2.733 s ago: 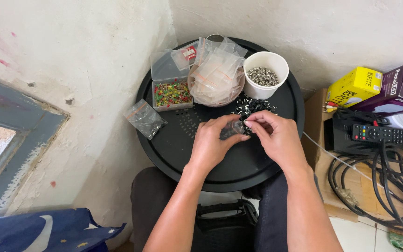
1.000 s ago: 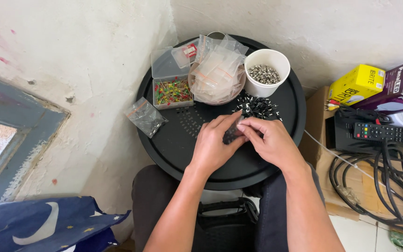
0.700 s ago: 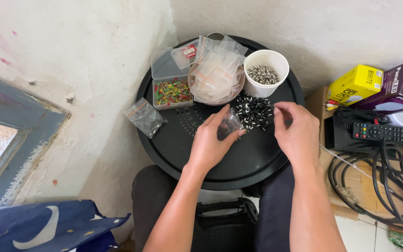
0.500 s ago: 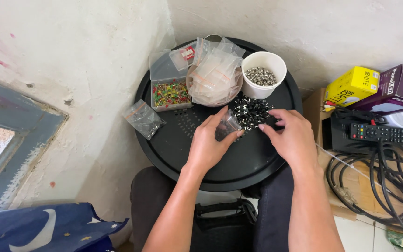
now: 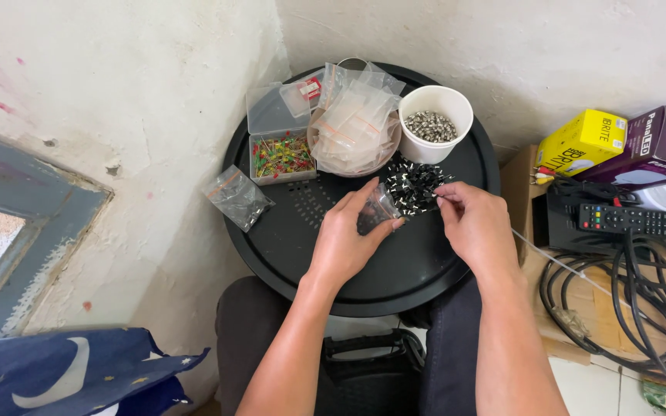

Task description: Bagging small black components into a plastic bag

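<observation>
The bagging step looks to be in hand: on the round black tray (image 5: 425, 270), the left hand (image 5: 344, 243) pinches a small clear bag (image 5: 375, 214) at its mouth, and the right hand (image 5: 475, 227), fingers pressed together, picks at the pile of small black parts (image 5: 416, 183). Next calls for dropping parts cleanly into the bag. At the tray's far edge, a white cup (image 5: 435, 123) holds metal bits and a clear box (image 5: 280, 156) holds coloured pieces.

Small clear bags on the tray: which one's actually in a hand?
The one pinched in the left hand, the small clear bag beside the black parts pile. The filled bag lies alone at the tray's left; the rest are heaped in the bowl.
</observation>
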